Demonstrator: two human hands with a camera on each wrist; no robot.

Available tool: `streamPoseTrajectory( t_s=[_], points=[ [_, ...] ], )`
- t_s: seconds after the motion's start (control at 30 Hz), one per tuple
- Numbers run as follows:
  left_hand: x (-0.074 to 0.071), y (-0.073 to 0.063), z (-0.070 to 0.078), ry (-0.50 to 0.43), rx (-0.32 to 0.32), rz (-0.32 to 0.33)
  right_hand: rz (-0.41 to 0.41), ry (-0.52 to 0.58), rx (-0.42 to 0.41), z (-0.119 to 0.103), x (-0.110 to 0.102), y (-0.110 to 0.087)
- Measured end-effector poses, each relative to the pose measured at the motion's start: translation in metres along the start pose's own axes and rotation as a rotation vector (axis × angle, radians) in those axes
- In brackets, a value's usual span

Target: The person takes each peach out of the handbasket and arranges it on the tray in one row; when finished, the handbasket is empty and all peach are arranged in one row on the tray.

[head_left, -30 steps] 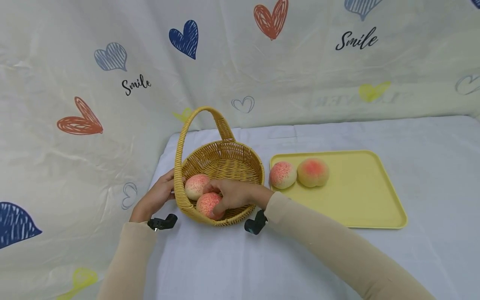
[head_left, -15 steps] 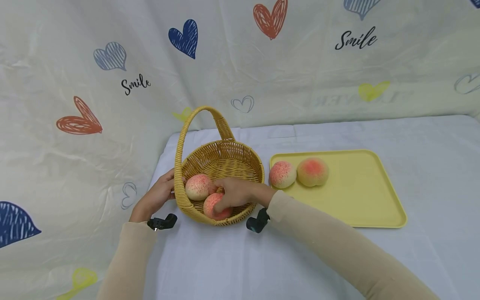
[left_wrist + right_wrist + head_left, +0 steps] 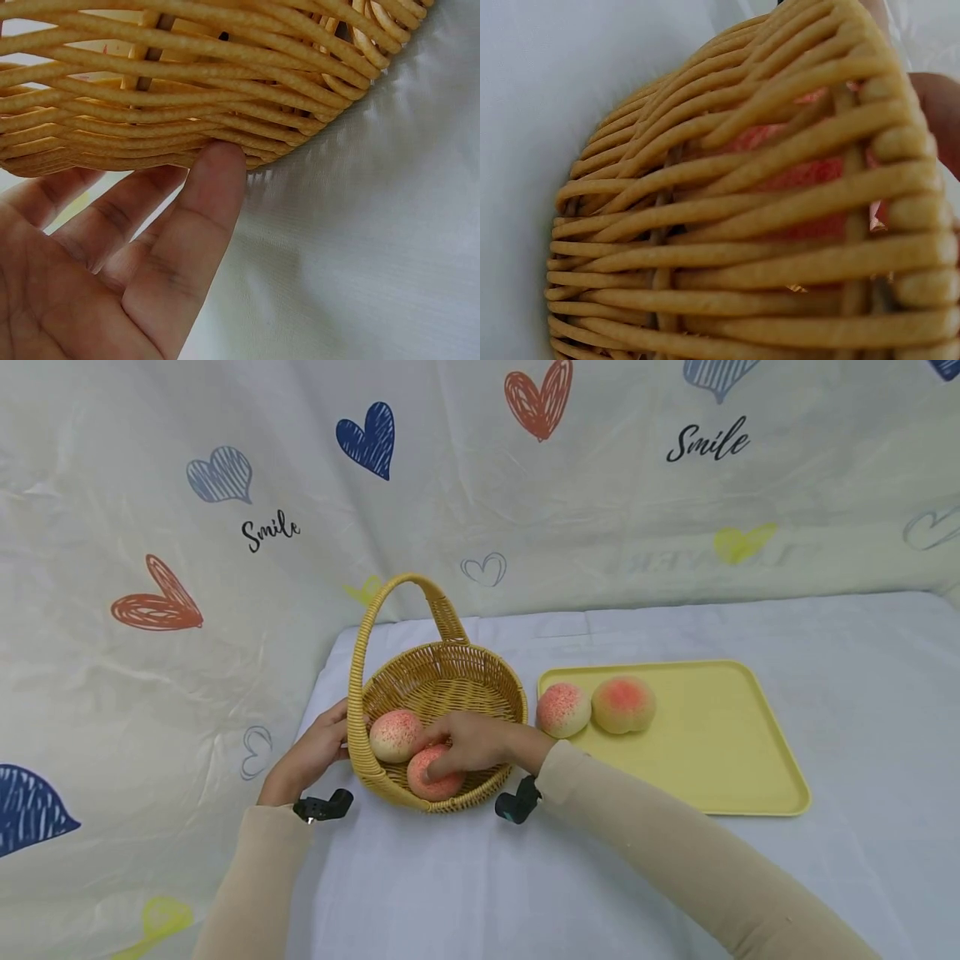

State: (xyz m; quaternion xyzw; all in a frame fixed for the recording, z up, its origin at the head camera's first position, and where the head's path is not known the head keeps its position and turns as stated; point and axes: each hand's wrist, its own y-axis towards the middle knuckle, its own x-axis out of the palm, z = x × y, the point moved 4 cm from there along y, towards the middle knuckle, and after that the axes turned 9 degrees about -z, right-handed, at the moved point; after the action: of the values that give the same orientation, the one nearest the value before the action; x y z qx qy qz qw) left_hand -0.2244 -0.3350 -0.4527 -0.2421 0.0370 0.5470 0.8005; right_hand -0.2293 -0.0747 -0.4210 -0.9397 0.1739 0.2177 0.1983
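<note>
A yellow wicker basket (image 3: 483,664) with a tall arched handle stands on the cloth and holds two speckled peaches. My right hand (image 3: 480,743) reaches over its near-right rim and grips the nearer peach (image 3: 435,779), thumb on top. The other peach (image 3: 395,735) lies against it, close to my right fingertips. On the basket's left side my left hand (image 3: 318,747) rests against the outer wall. In the left wrist view the left thumb (image 3: 214,184) touches the weave and the other fingers reach beneath. Wicker hides most of the gripped peach in the right wrist view.
Right of the basket lies a yellow tray (image 3: 720,743). At its left end sit a speckled peach (image 3: 562,710) and a smoother orange-red peach (image 3: 624,704), side by side. A white cloth (image 3: 600,885) covers the table, and a heart-printed curtain (image 3: 600,485) hangs behind.
The gripped peach has shifted slightly right inside the basket along with my right hand, while the other peach has moved a little. My left hand has stayed against the wall.
</note>
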Motion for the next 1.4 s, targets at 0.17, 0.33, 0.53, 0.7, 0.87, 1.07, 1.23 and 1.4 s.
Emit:
streamPoseTrajectory(
  t_s=[0.17, 0.33, 0.53, 0.7, 0.87, 1.07, 1.23, 1.4],
  points=[
    [0.0005, -0.0004, 0.0004, -0.005, 0.007, -0.002, -0.022, -0.021, -0.051, -0.0012, 0.0, 0.0004],
    [0.0008, -0.0008, 0.0007, -0.009, 0.007, -0.004, -0.031, 0.015, -0.027, 0.0001, 0.001, 0.0006],
    [0.001, -0.0009, 0.0011, -0.003, 0.006, -0.004, -0.013, 0.025, 0.009, 0.0008, 0.0022, 0.0008],
    [0.0014, -0.0012, 0.0018, 0.004, 0.006, -0.002, -0.002, 0.022, 0.026, 0.0019, 0.0017, 0.0009],
    [0.0016, -0.0013, 0.0027, 0.006, 0.007, 0.001, -0.011, 0.048, 0.028, 0.0033, 0.0016, 0.0017],
    [0.0016, -0.0011, 0.0025, 0.009, 0.003, 0.004, -0.005, 0.016, 0.029, 0.0045, 0.0017, 0.0013],
    [0.0007, -0.0004, 0.0009, 0.009, -0.007, 0.007, 0.014, -0.015, 0.029, 0.0036, -0.0018, -0.0022],
    [0.0004, -0.0005, -0.0003, 0.008, -0.01, 0.004, 0.028, -0.019, 0.021, 0.0021, -0.0071, -0.0078]
  ],
)
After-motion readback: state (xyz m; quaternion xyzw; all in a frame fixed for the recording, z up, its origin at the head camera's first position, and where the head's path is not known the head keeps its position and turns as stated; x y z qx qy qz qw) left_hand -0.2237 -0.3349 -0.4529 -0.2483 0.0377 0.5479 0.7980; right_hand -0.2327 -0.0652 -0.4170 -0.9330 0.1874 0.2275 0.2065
